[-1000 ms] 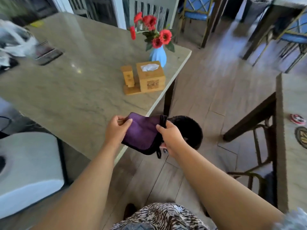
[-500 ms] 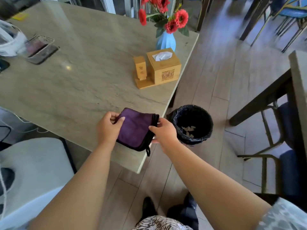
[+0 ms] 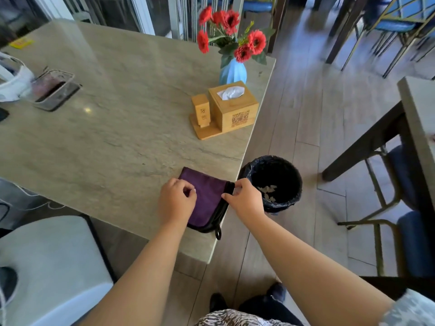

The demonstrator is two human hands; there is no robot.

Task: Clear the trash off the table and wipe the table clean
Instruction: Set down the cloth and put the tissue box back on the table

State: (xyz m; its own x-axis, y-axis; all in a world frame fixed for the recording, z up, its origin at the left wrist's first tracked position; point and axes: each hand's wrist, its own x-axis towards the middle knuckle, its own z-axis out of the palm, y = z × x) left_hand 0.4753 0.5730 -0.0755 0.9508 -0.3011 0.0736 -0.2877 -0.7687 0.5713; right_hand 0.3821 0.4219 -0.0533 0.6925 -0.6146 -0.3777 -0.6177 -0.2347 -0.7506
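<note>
A folded purple cloth (image 3: 207, 198) with a black edge and a small loop lies on the near right part of the marble table (image 3: 106, 137). My left hand (image 3: 175, 202) rests on the cloth's left side with curled fingers pinching it. My right hand (image 3: 246, 198) pinches the cloth's black right edge at the table's rim. A black-lined trash bin (image 3: 274, 182) stands on the floor just right of the table, with scraps of trash inside.
A wooden tissue box with a small holder (image 3: 226, 109) and a blue vase of red flowers (image 3: 231, 71) stand near the table's right edge. A clear container (image 3: 55, 89) and a white bag (image 3: 11, 81) sit at the far left. A white seat (image 3: 47, 267) and dark chairs (image 3: 404, 208) flank me.
Both hands have brought the cloth from above the table's edge down onto the tabletop. The view has shifted, and the trash bin shows fully.
</note>
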